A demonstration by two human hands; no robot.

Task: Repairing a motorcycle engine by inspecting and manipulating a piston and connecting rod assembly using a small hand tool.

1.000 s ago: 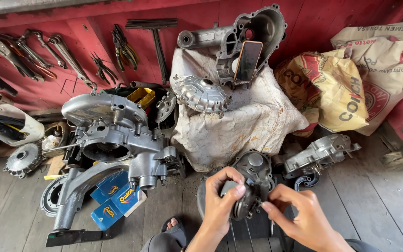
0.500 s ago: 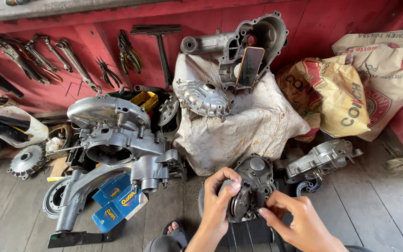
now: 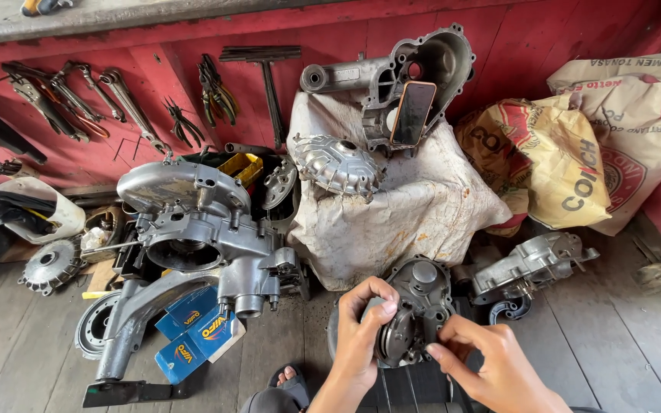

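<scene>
My left hand grips the left side of a dark grey metal engine cover, fingers curled over its top edge. My right hand pinches the cover's lower right edge with thumb and fingertips. The cover stands tilted upright at the bottom centre, above a black ribbed surface. A round boss sits near its top.
A large silver engine casing lies at the left over blue boxes. A white cloth-draped pile carries a finned round cover, a casing and a phone. Tools hang on the red wall. Sacks stand right.
Both hands stay on the engine cover. My right hand's fingers have shifted slightly along its lower right edge; the view has drifted a little.
</scene>
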